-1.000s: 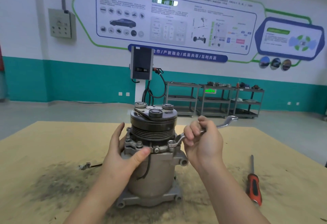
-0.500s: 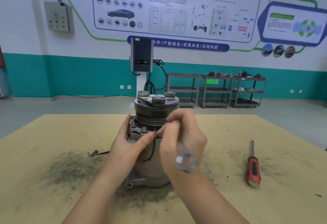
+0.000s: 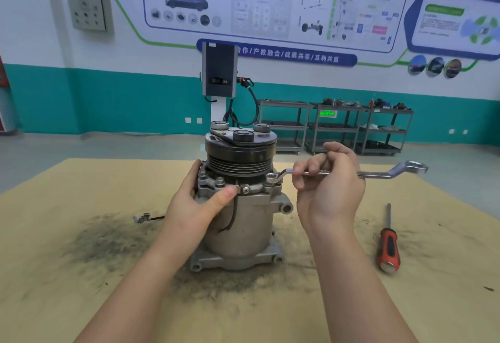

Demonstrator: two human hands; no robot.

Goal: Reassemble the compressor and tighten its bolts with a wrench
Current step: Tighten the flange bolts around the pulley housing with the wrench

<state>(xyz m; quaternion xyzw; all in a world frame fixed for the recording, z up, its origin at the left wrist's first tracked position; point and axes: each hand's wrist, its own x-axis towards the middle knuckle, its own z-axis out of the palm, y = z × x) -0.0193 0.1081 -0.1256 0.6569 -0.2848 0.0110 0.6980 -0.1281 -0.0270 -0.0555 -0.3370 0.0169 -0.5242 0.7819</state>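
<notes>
toward the worktop's left edge we see a dark smear of grime and a small connector on a wire. at the middle stands the compressor, upright on its base, pulley end up. our left hand wraps its upper housing, thumb pressed on the front flange and fingers curled round the far side, so this grip is closed on the body and steadies it. just right of the pulley grooves, the ring end of the wrench sits over a bolt on the flange's right side; whether it is fully seated we cannot tell. our right hand curls its fingers round the shaft close to that ring, a grip closed on the tool. the wrench's long axis runs nearly level, from the bolt out toward the worktop's right edge, its free end well beyond the knuckles. we judge the next swing turns on that line: the bolt lies left of the right hand, which is nearer. near the right edge lies a screwdriver, untouched.
</notes>
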